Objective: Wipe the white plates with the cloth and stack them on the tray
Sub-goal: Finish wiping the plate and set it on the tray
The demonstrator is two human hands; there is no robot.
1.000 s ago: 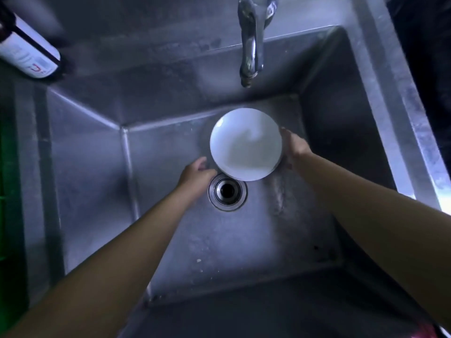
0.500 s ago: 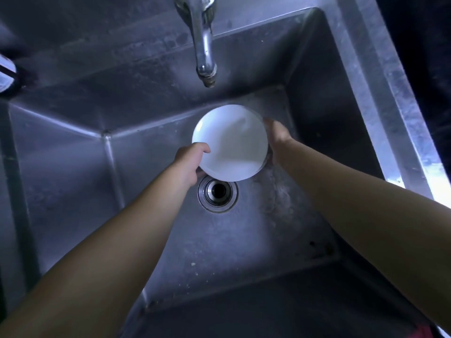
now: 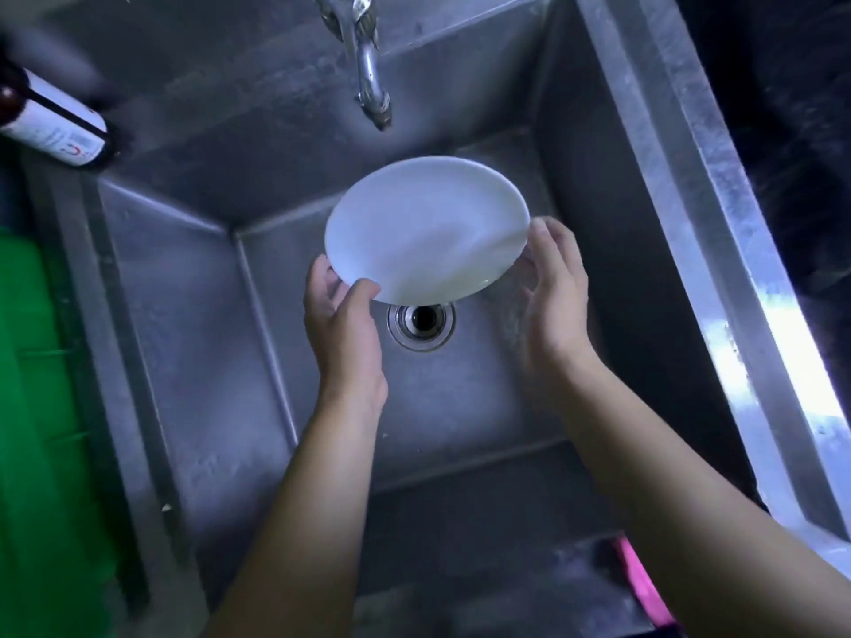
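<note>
One white plate (image 3: 426,230) is held tilted over the steel sink (image 3: 193,324), above the drain (image 3: 421,320). My left hand (image 3: 340,324) pinches its lower left rim, thumb on top and fingers underneath. My right hand (image 3: 552,287) is at the plate's right rim with its fingers relaxed and spread, only the fingertips meeting the edge. I see no cloth. No other plates are in view.
The tap (image 3: 368,71) hangs over the back of the basin, just beyond the plate. A dark bottle with a white label (image 3: 55,122) lies at the upper left. A green surface (image 3: 41,430) borders the sink's left side, and something pink (image 3: 642,587) shows at the front right.
The plate has risen from the sink floor and tilted. My left hand moved from beside it to pinch its rim, and my right hand's hold has loosened.
</note>
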